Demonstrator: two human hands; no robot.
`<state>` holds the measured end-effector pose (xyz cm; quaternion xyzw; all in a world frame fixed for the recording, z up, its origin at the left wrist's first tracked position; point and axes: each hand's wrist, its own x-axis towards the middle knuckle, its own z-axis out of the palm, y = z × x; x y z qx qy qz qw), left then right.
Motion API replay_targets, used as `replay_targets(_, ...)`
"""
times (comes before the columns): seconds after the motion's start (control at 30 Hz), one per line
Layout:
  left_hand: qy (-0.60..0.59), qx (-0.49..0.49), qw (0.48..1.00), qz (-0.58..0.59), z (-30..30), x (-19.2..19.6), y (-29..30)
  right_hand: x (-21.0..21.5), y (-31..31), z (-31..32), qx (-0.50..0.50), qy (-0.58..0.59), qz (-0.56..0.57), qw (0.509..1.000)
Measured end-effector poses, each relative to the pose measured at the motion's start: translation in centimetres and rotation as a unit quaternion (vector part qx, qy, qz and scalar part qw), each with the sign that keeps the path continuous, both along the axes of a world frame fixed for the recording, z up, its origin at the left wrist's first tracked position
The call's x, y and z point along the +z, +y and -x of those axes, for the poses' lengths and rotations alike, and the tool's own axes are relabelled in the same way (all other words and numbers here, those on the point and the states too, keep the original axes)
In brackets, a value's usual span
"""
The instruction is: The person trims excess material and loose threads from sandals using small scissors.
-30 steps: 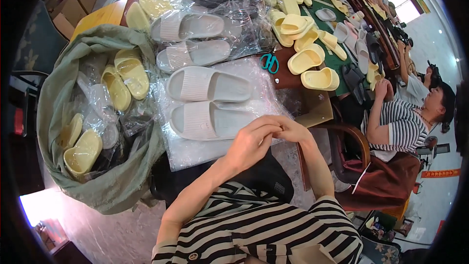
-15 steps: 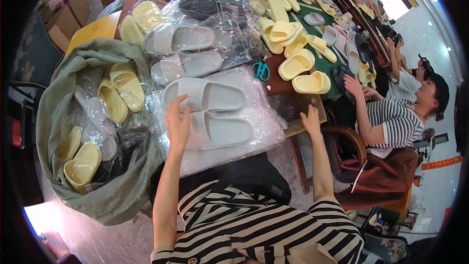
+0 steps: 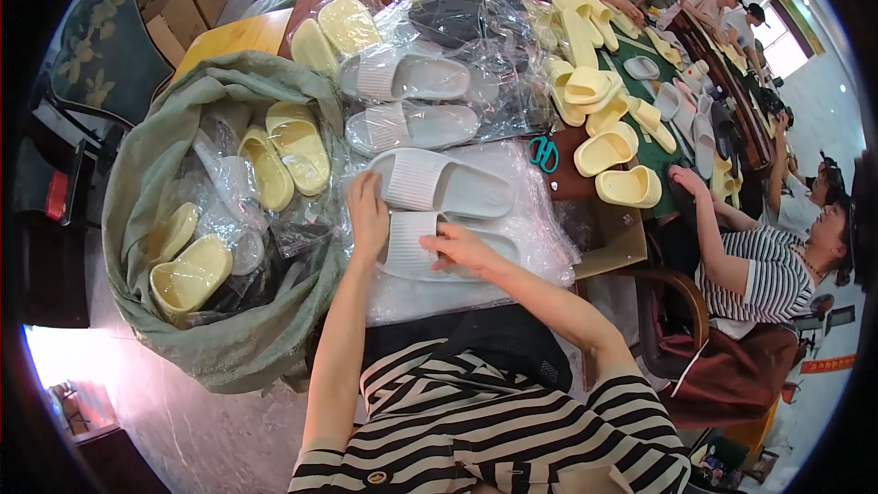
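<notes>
A pair of light grey slippers with ribbed straps lies side by side on a stack of clear plastic bags in front of me. At the toe ends, my left hand has its fingers bent round the far grey slipper. My right hand is closed over the strap edge of the near grey slipper, its thumb on top and some fingers hidden in the foot opening. Just beyond this pair are bagged grey slippers under clear film.
To the left, a green cloth sack holds bagged yellow slippers. Teal scissors lie right of the bags. Loose yellow slippers cover the table farther right, where a person in a striped top sits. An open carton stands nearby.
My right hand has come left from beside the carton onto the near slipper's strap. My left hand has shifted to the toe ends. The whole view has swung slightly.
</notes>
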<state>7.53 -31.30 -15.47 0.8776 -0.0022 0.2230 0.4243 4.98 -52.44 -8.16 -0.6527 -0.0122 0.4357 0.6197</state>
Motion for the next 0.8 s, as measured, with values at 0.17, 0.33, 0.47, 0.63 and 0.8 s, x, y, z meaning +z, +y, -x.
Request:
replay_targets(0.17,0.026,0.029,0.999,0.036,0.2,0.1,-0.2,2.1,-0.7,3.5,-0.059,-0.055,-0.034,0.996)
replay_targets(0.33,0.048,0.024,0.997,0.05,-0.7,0.4,0.6,5.8,-3.4,4.7,-0.101,-0.104,-0.04,0.989)
replay_targets(0.47,0.033,0.036,0.998,0.041,-0.9,0.1,0.6,4.6,-2.9,3.4,-0.1,-0.107,0.001,0.989)
replay_targets(0.63,0.122,0.031,0.992,0.021,-1.2,1.9,1.3,0.9,-1.8,1.1,-0.029,-0.332,0.208,0.92)
replay_targets(0.8,0.045,0.02,0.998,0.025,-1.8,3.4,1.7,2.7,-0.6,2.6,-0.066,-0.209,0.104,0.97)
